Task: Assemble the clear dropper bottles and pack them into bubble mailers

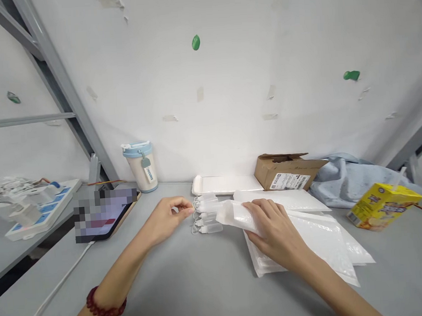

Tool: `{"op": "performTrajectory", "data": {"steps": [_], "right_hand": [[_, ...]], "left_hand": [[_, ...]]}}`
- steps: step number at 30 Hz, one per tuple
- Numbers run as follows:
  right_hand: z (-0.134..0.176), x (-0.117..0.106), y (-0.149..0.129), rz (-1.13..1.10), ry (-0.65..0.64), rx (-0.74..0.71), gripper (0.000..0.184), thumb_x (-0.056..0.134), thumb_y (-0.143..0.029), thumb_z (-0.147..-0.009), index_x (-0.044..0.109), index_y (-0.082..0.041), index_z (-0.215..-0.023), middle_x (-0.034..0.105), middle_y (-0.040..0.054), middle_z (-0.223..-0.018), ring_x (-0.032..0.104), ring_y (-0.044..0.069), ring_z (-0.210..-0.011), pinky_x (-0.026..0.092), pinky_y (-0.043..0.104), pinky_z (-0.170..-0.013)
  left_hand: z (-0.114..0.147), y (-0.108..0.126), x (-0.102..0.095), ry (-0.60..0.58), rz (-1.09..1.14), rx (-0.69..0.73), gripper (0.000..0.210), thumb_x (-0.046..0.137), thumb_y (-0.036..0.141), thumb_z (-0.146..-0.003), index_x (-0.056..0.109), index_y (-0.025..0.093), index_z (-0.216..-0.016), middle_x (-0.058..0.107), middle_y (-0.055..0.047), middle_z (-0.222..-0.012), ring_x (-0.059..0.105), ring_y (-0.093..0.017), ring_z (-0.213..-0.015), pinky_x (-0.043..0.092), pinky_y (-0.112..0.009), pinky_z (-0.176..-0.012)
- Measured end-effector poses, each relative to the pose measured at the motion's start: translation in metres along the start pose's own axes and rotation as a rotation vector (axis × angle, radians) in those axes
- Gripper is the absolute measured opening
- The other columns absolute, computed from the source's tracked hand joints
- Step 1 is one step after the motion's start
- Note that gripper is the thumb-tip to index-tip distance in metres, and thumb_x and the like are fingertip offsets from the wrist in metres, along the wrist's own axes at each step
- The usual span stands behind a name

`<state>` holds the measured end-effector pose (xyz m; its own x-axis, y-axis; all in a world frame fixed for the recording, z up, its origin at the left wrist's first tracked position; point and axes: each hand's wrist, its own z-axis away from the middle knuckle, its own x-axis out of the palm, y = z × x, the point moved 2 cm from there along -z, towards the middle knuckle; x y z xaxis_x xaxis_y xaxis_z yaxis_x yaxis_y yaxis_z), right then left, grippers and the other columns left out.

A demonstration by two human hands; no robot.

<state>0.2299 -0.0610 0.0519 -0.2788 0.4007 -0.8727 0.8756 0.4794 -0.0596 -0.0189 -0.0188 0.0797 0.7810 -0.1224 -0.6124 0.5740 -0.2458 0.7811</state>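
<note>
Several small translucent white bottles (211,228) with thin cord loops lie in a row at the middle of the desk. My left hand (170,216) pinches at the loops on their left ends; thumb and forefinger are together on a cord. In my right hand (269,223) is a white bubble mailer (232,213), fingers on top and thumb beneath. Its mouth points left, partly open, and overlaps the right ends of the bottles. More white padded mailers (321,237) lie fanned in a pile under and beyond my right hand.
Along the wall stand a cream cup with a blue lid (141,167), a white tray (230,183) and an open cardboard box (287,172). A blue cloth (337,180) and yellow drink carton (382,206) are at right. A phone (108,218) and power strip (45,213) sit left.
</note>
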Motion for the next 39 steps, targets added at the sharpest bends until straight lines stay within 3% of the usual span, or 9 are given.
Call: {"op": "performTrajectory", "data": {"steps": [5,7,10,15,18,21,27,33,39], "right_hand": [[0.001,0.002,-0.006,-0.072,-0.013,-0.026,0.044,0.053,-0.011,-0.072,0.047,-0.018,-0.116,0.051,0.011,-0.106,0.046,0.026,-0.096,0.037,0.039,-0.08],[0.002,0.003,-0.011,-0.123,-0.022,-0.048,0.046,0.053,-0.01,-0.071,0.046,-0.018,-0.115,0.052,0.0105,-0.105,0.046,0.025,-0.094,0.037,0.039,-0.079],[0.004,0.002,-0.02,-0.192,-0.021,-0.084,0.049,0.052,-0.006,-0.067,0.046,-0.018,-0.114,0.052,0.0094,-0.103,0.045,0.024,-0.093,0.037,0.039,-0.079],[0.007,-0.001,-0.032,-0.242,-0.006,-0.152,0.053,0.049,-0.003,-0.064,0.046,-0.017,-0.114,0.052,0.0093,-0.102,0.044,0.024,-0.092,0.038,0.038,-0.079],[0.008,-0.002,-0.033,-0.238,-0.006,-0.163,0.052,0.049,-0.003,-0.064,0.046,-0.017,-0.114,0.052,0.0094,-0.102,0.044,0.024,-0.092,0.038,0.038,-0.078],[0.006,-0.003,-0.028,-0.198,0.009,-0.156,0.051,0.051,-0.005,-0.066,0.046,-0.016,-0.115,0.051,0.0101,-0.103,0.045,0.024,-0.092,0.039,0.038,-0.078],[0.002,-0.006,-0.006,-0.075,0.088,-0.075,0.042,0.053,-0.012,-0.073,0.047,-0.015,-0.114,0.051,0.0116,-0.104,0.047,0.025,-0.094,0.04,0.038,-0.077],[-0.002,-0.004,0.004,-0.045,0.115,-0.032,0.04,0.054,-0.016,-0.076,0.046,-0.016,-0.115,0.052,0.0114,-0.103,0.048,0.025,-0.095,0.04,0.038,-0.077],[0.0,-0.003,0.002,-0.039,0.09,-0.028,0.038,0.052,-0.016,-0.077,0.046,-0.017,-0.114,0.052,0.0113,-0.103,0.049,0.025,-0.094,0.04,0.038,-0.076]], "left_hand": [[0.004,-0.002,0.03,-0.026,-0.067,0.129,0.018,0.051,0.029,-0.08,0.066,0.021,-0.075,0.06,-0.002,-0.082,0.051,-0.018,-0.081,0.039,-0.027,-0.066],[0.009,0.001,0.041,0.022,-0.067,0.154,0.017,0.052,0.029,-0.08,0.068,0.023,-0.078,0.055,-0.005,-0.091,0.048,-0.021,-0.094,0.042,-0.028,-0.071],[0.015,0.005,0.054,-0.007,0.014,0.145,0.016,0.056,0.028,-0.079,0.071,0.027,-0.076,0.047,-0.006,-0.115,0.036,-0.025,-0.115,0.045,-0.03,-0.079],[0.02,0.009,0.065,-0.044,0.058,0.202,0.017,0.06,0.025,-0.077,0.072,0.026,-0.064,0.042,-0.003,-0.129,0.024,-0.028,-0.126,0.037,-0.038,-0.096],[0.02,0.01,0.065,-0.048,0.037,0.243,0.019,0.059,0.02,-0.075,0.072,0.026,-0.062,0.042,-0.001,-0.132,0.023,-0.027,-0.127,0.035,-0.039,-0.099],[0.016,0.011,0.054,0.006,0.027,0.259,0.014,0.06,0.026,-0.077,0.074,0.03,-0.074,0.047,-0.001,-0.129,0.029,-0.026,-0.125,0.033,-0.039,-0.101],[0.0,-0.009,0.019,0.263,-0.109,0.04,0.026,0.05,0.041,-0.079,0.069,0.024,-0.084,0.064,-0.004,-0.102,0.051,-0.024,-0.103,0.043,-0.037,-0.087],[-0.015,-0.038,0.023,0.124,-0.167,-0.071,0.03,0.049,0.039,-0.075,0.068,0.018,-0.084,0.068,-0.006,-0.088,0.056,-0.024,-0.087,0.042,-0.035,-0.079],[-0.019,-0.042,0.028,0.061,-0.072,-0.067,0.03,0.05,0.041,-0.074,0.066,0.016,-0.07,0.068,-0.003,-0.074,0.057,-0.02,-0.074,0.042,-0.028,-0.069]]}}
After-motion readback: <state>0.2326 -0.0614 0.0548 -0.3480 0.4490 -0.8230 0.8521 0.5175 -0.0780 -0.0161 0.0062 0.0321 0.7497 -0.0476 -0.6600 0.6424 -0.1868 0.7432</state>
